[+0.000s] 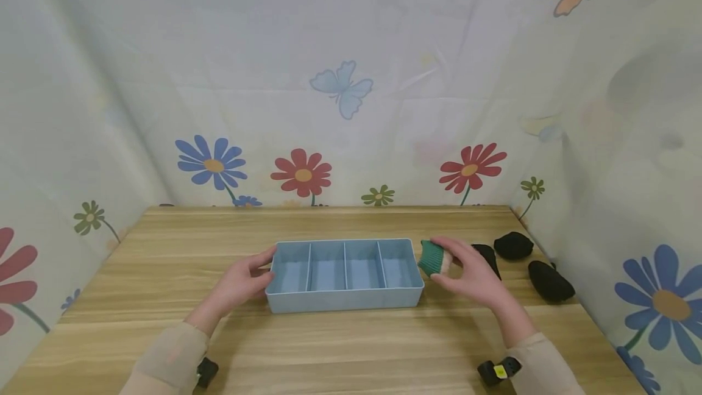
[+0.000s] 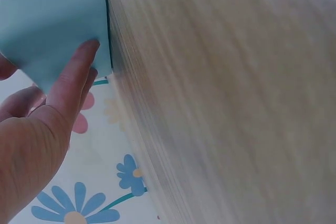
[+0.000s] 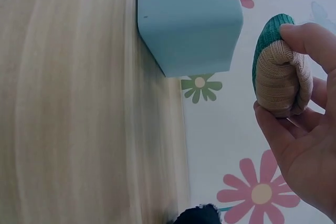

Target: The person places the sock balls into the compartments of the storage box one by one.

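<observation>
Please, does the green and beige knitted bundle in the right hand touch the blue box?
Apart. The right wrist view shows it: pale backdrop is visible between the knitted bundle and the blue box.

Soft light, faint shadows, slight blur

Scanning now, I can read no text: just 1 small yellow label (image 1: 499,372) showing, on the black wrist device (image 1: 485,374) nearer the head camera than the blue tray (image 1: 345,301) and off to its right, too small to decipher.
</observation>
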A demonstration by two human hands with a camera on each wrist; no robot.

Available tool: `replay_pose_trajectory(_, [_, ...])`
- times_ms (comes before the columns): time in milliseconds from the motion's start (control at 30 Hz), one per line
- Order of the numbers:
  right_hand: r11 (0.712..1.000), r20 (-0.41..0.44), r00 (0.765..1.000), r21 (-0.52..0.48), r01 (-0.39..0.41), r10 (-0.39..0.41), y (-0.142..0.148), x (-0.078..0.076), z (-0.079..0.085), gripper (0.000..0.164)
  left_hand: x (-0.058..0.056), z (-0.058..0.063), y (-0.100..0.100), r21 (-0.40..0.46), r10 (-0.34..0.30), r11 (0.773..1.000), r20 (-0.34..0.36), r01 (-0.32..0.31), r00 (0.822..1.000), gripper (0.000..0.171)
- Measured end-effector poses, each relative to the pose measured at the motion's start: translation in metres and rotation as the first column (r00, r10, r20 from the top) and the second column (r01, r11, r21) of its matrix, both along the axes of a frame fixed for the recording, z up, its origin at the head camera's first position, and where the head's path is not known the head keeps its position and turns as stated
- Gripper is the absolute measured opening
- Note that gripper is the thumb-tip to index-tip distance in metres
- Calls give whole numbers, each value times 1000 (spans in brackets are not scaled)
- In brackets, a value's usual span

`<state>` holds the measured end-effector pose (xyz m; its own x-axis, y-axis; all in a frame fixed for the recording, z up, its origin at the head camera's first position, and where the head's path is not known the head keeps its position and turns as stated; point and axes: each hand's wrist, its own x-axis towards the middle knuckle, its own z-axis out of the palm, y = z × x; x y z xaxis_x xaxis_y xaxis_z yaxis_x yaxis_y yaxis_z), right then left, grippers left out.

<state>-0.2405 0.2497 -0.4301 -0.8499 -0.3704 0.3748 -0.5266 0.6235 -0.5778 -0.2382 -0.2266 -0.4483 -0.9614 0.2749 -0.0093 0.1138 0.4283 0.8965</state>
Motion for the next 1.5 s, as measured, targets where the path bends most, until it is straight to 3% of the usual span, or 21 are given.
replay_pose_trajectory(367, [997, 5, 997, 22, -79, 79, -11, -6, 11, 71, 1, 1, 1, -10, 3, 1000, -9, -3, 1000, 60])
replay_pose_trajectory(767, [983, 18, 987, 83, -162, 161, -22, -18, 12, 71, 0, 0, 0, -12, 1, 1000, -13, -1, 1000, 60])
replay_pose_trajectory(1200, [955, 88, 974, 199, -221, 207, -42, -22, 16, 69, 1, 0, 1, -15, 3, 1000, -27, -4, 1000, 60])
replay_pose_trajectory(1500, [915, 51, 968, 317, -250, 247, -48, -30, 16, 69, -1, -2, 0, 1, 4, 1000, -18, -4, 1000, 60])
